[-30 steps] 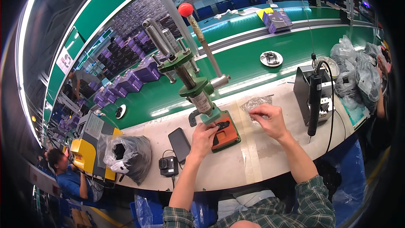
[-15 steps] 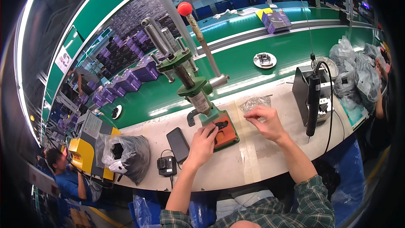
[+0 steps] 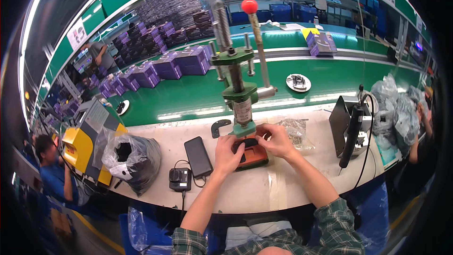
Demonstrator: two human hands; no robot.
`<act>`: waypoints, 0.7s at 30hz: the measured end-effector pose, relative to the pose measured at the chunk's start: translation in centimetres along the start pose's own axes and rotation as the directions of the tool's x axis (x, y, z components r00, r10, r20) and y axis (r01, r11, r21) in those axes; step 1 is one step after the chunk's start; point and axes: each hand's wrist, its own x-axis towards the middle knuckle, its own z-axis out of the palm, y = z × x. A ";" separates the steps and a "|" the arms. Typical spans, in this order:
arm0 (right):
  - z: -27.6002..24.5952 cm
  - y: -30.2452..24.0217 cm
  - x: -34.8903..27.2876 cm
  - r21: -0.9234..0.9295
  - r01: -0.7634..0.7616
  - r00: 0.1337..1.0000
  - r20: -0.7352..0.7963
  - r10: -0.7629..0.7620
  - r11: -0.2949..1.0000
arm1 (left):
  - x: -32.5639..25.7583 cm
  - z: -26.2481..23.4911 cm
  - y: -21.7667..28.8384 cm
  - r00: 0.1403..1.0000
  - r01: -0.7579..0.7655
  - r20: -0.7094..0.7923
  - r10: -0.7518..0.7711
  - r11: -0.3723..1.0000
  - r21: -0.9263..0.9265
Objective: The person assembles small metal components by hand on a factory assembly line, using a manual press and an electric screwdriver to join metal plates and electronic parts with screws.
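So a small black part (image 3: 246, 142) is sitting on the orange block (image 3: 256, 155) under the green hand press (image 3: 243, 109), and it looks like it's being lined up. The left hand (image 3: 228, 157) is curled at its left end, the right hand (image 3: 275, 140) bent in from the right; whether anything's gripped can't be told. Next, steady seating is probably needed, fingers kept clear.

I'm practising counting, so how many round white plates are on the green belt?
2. One white plate sits right of the green press; the other plate is at left, beyond the yellow machine. Others could be hidden.
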 end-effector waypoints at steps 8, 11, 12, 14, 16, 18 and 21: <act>1.9 1.0 1.1 -0.022 -0.072 0.991 0.113 0.074 0.997 | -1.5 0.4 -0.8 0.982 -0.150 -0.120 0.142 0.987 -0.057; 2.4 2.3 1.1 -0.053 0.107 0.993 0.060 -0.104 0.993 | -1.7 0.2 -1.8 0.937 -0.340 -0.069 0.343 0.939 0.058; 2.6 2.0 1.1 -0.051 0.105 0.993 0.065 -0.101 0.993 | -1.8 0.1 -1.8 0.939 -0.334 -0.069 0.338 0.941 0.058; 2.8 1.2 1.1 -0.039 0.042 0.997 0.071 -0.039 0.998 | -1.9 -0.3 -1.7 0.941 -0.331 -0.039 0.336 0.938 0.098; 2.7 1.4 1.0 -0.073 0.046 0.997 0.070 -0.041 0.996 | -1.9 -0.1 -1.4 0.942 -0.329 -0.033 0.333 0.940 0.093; 2.8 1.3 1.0 -0.106 0.052 0.996 0.071 -0.045 0.993 | -2.0 -0.1 -1.3 0.944 -0.325 -0.029 0.329 0.941 0.090; 2.7 0.1 1.0 -0.104 -0.013 0.996 0.089 0.022 0.994 | -2.1 -0.3 -1.3 0.945 -0.324 -0.027 0.327 0.942 0.093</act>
